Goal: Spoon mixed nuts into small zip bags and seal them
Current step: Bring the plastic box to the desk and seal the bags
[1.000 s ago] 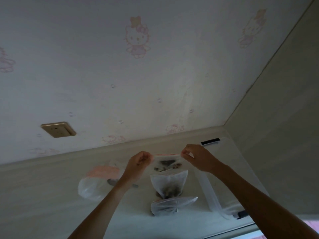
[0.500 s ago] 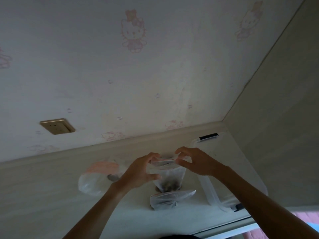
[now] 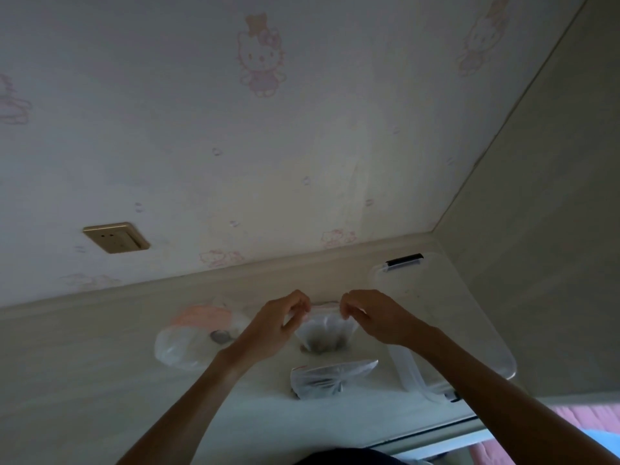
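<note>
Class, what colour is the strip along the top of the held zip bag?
Red, on the zip bag, in the head view.

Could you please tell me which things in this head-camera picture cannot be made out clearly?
- Seal of the held zip bag: the left hand and right hand cover its top corners.
- Spoon: only its bowl shows; the left hand hides the handle.
- Nuts: too dim and small to tell apart.
- Clear box: the right forearm crosses it; contents unreadable.
</note>
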Demonstrator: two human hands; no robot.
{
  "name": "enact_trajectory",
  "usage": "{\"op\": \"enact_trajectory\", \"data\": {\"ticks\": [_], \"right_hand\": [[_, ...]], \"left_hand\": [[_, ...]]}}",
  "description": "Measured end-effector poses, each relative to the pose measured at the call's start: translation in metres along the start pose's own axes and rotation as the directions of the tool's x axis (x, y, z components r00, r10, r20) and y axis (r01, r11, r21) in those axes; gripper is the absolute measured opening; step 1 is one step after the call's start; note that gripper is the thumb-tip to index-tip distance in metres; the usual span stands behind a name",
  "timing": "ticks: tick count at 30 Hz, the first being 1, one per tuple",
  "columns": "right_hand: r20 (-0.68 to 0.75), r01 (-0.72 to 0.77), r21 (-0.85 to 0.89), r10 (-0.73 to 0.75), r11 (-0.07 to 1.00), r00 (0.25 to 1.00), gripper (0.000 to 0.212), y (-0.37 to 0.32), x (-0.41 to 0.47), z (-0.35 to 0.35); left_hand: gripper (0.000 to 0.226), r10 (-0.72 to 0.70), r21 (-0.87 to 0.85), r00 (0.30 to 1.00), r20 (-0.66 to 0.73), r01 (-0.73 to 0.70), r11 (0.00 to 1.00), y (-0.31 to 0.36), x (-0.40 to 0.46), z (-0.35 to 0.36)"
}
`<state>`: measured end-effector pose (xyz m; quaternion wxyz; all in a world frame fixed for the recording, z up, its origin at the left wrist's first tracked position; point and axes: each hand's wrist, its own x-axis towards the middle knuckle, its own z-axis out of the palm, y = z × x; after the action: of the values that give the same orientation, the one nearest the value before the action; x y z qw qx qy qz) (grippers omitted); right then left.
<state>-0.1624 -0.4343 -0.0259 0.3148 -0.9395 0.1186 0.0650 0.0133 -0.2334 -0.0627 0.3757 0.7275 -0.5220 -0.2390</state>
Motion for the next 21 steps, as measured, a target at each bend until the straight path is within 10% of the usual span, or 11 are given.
{"op": "enact_trajectory", "data": {"ticks": [7,11,21], "right_hand": [[0.242,-0.019,0.012,0.015,1.0,0.97,0.034,-0.02,-0.026,-0.013],[0.331,-0.014,-0.054,0.031,0.998,0.943,0.075,-0.022,-0.043,-0.005],[0.006,-0.06,0.086,0.06,0.994,0.998,0.017,-0.009,-0.049,0.027]], "left_hand": [[0.023,-0.127,0.004,0.96,0.248,0.13,0.991,0.022,-0.016,-0.007],[0.068,-0.153,0.184,0.922,0.355,0.092,0.979,0.029,-0.033,-0.004],[0.011,-0.102,0.078,0.994,0.048,0.098,0.992,0.017,-0.043,0.021]]}}
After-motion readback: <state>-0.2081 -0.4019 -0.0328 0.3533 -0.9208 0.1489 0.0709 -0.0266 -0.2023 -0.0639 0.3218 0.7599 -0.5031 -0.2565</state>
